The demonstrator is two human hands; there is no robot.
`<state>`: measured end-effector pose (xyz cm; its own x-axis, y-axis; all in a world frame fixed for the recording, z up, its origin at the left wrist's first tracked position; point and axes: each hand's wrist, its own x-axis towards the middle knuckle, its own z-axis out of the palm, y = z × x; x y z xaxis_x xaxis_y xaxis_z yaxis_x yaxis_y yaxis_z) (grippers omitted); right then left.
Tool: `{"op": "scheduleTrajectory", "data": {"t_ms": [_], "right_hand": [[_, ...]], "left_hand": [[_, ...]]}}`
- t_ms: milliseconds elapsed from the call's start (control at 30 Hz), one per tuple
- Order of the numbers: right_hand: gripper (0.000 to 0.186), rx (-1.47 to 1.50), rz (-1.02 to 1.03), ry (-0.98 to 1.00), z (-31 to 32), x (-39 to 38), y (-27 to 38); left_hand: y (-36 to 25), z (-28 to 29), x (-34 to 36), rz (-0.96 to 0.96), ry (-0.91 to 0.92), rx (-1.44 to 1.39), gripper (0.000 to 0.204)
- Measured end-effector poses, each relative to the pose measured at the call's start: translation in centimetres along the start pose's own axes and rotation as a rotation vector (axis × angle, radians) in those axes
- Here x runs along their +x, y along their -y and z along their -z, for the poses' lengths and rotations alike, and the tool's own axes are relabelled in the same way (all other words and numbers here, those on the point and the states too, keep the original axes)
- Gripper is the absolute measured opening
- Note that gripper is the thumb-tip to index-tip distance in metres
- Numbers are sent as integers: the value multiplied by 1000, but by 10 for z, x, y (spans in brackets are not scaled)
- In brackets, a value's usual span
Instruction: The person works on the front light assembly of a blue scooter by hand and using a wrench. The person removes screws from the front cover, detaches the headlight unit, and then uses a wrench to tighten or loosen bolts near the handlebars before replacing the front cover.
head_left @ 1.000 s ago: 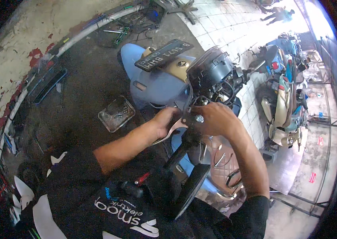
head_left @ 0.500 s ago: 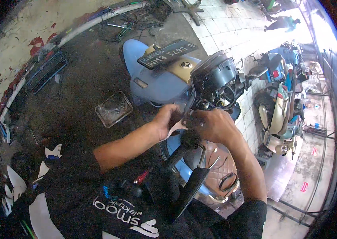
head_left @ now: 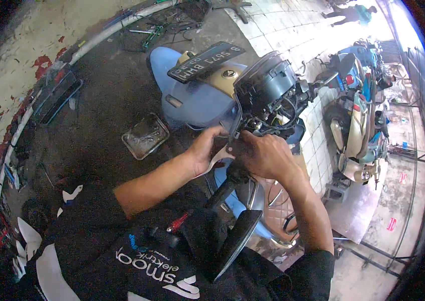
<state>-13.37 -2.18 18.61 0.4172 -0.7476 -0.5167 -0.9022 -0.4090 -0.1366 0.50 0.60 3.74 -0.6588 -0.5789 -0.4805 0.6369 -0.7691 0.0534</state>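
**Bare wiring, crowded hands at the scooter's head**

I watch the opened headlight housing point(head_left: 267, 88), atop the blue scooter point(head_left: 192, 100), wires hanging loose. My left hand point(head_left: 206, 149) pinches a pale trim piece point(head_left: 217, 158); my right hand point(head_left: 262, 154) is closed around the handlebar stem below. A slip could, I judge, snag wires or drop parts near the floor's metal tray point(head_left: 146, 135).

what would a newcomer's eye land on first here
First, the two bare hands at the centre: the left hand and right hand meet on the handlebar just below a scooter's opened black headlight housing, where loose wires show. Next comes the pale blue front fender with a black plate lying across it, above the hands. To the left, a small metal tray sits on the dark floor.
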Motion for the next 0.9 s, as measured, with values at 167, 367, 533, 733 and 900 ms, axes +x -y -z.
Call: {"op": "scheduleTrajectory", "data": {"t_ms": [167, 367, 533, 733, 900], "right_hand": [[33, -8, 4, -12, -4, -3, -2], [28, -9, 26, 21, -6, -1, -7], [25, 17, 52, 13, -1, 1, -3], [22, -15, 63, -85, -8, -4, -4], [22, -59, 12, -76, -7, -3, 5]], "left_hand": [[-3, -3, -8, -39, 79, 7, 35], [-2, -2, -3, -43, 81, -55, 46], [-5, -2, -6, -51, 38, -91, 48], [-3, 3, -7, -33, 80, -83, 47], [-9, 1, -5, 12, 71, -31, 48]]}}
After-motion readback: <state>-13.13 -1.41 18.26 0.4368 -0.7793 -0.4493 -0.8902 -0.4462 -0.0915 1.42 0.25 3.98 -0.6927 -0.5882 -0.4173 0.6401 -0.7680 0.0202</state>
